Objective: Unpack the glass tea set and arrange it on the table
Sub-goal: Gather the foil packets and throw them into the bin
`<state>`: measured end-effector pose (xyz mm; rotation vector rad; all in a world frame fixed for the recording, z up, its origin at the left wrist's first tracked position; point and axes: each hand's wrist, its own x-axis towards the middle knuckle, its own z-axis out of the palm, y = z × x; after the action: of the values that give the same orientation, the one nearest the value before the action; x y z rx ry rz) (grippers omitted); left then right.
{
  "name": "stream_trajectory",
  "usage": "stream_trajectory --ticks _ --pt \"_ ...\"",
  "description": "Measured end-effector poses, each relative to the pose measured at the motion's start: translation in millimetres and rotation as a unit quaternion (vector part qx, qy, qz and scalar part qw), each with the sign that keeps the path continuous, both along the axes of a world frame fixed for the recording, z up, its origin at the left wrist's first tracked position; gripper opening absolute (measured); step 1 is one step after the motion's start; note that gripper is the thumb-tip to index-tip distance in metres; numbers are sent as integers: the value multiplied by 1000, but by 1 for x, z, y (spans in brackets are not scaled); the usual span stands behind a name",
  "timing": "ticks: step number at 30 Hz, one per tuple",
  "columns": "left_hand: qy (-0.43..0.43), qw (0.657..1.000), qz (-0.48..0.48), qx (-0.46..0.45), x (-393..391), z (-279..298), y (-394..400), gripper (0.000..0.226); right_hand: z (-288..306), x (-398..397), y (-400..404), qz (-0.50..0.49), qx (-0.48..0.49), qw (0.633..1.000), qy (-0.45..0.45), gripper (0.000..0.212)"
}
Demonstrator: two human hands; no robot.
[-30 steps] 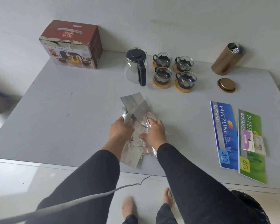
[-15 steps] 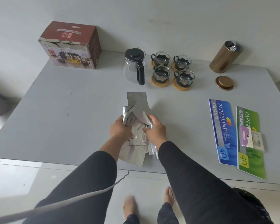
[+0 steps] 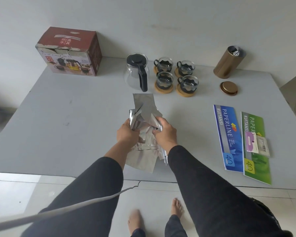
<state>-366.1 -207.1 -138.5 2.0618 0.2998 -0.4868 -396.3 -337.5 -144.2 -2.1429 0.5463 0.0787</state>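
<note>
A bundle of silver foil pouches (image 3: 144,113) is held above the grey table (image 3: 67,117) near its front edge. My left hand (image 3: 127,133) grips the bundle's left side and my right hand (image 3: 165,132) grips its right side. At the back of the table stands a glass teapot (image 3: 135,72) with a black lid and handle. Right of it, several glass cups (image 3: 175,75) sit on round wooden coasters. The red tea set box (image 3: 70,52) stands at the back left.
A gold tin (image 3: 228,63) stands open at the back right, its lid (image 3: 229,88) lying in front of it. Two receipt books, blue (image 3: 227,135) and green (image 3: 255,147), lie at the right front. A cable (image 3: 58,212) crosses the floor below.
Both hands have gathered the foil pouches into a tighter, more upright bundle and lifted it slightly. The tea set, box and tin have not moved.
</note>
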Motion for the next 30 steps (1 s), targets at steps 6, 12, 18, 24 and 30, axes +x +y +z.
stream_trajectory --ticks 6,12,18,24,30 --pt "-21 1000 -23 -5 -5 20 -17 26 20 -10 -14 -13 -18 1000 -11 46" --pt "-41 997 -58 -14 -14 43 -53 27 50 -29 -48 -37 -37 998 -29 47" --pt "-58 992 -106 -38 -45 65 -127 28 78 -75 -111 -98 -56 992 -61 49" --pt "-72 980 -170 -77 -119 73 -240 29 93 -167 -213 -179 -102 977 -59 51" --pt "-75 962 -253 -70 -223 60 -356 28 87 -286 -314 -251 -115 960 -35 50"
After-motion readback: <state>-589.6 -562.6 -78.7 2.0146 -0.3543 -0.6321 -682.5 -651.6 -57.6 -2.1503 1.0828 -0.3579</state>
